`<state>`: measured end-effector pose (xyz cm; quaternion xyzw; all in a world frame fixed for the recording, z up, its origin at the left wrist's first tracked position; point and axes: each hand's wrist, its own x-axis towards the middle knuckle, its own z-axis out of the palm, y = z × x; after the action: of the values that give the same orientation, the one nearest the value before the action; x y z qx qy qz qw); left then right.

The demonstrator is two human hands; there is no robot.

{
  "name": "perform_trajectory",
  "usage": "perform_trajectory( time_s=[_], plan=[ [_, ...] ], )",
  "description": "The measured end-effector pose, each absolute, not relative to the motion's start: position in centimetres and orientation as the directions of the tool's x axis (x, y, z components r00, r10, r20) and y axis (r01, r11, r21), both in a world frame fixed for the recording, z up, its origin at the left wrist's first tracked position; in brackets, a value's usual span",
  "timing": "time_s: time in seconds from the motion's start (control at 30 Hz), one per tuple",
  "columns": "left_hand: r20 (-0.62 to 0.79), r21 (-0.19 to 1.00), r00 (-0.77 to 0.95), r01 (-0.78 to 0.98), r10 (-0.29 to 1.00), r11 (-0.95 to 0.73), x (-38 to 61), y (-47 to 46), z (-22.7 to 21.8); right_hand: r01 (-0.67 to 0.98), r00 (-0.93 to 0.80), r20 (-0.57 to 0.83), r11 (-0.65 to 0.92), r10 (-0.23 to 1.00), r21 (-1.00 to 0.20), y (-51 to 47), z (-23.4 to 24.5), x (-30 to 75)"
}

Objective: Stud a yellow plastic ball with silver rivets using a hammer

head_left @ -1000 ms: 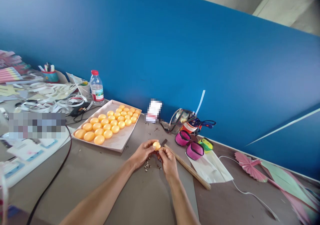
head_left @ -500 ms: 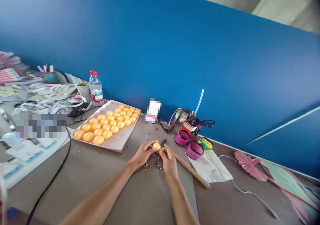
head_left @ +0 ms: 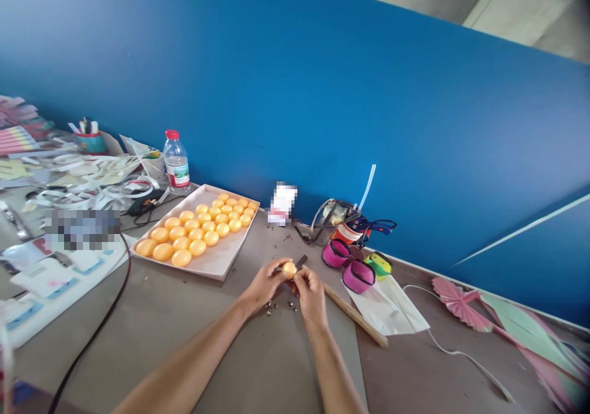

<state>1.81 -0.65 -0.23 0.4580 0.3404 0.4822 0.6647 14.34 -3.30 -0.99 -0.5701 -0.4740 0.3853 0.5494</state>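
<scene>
My left hand (head_left: pixel 263 284) and my right hand (head_left: pixel 311 295) meet over the brown table, fingers pinched around one small yellow ball (head_left: pixel 289 269). A few tiny metal bits (head_left: pixel 270 306) lie on the table just under my hands. To the left, a pale pink tray (head_left: pixel 220 263) holds several more yellow balls (head_left: pixel 198 228) in rows. A wooden stick (head_left: pixel 351 313) lies just right of my right hand.
A water bottle (head_left: pixel 176 162) stands behind the tray by the blue wall. Pink and green pouches (head_left: pixel 353 265), a white sheet (head_left: pixel 388 312), a white cord (head_left: pixel 461 357) and pink paper fans (head_left: pixel 461 303) lie to the right. A black cable (head_left: pixel 99 328), cards and paper strips (head_left: pixel 87 177) crowd the left.
Both hands stay together around the yellow ball, with only slight finger shifts. The view has drifted a little.
</scene>
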Motion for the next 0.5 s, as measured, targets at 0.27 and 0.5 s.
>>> perform_trajectory(
  time_s=[0.27, 0.5],
  plan=[
    [-0.164, 0.713, 0.342, -0.607, 0.925, 0.351, 1.6, -0.1, -0.2, 0.358, 0.331, 0.301, 0.176, 0.895, -0.917, -3.5, -0.3, 15.4],
    [-0.125, 0.669, 0.376, -0.651, 0.918, 0.358, 1.0, 0.0, -0.1, 0.723, 0.152, 0.336, 0.127, 0.929, -0.679, -3.5, -1.4, 16.4]
  ],
)
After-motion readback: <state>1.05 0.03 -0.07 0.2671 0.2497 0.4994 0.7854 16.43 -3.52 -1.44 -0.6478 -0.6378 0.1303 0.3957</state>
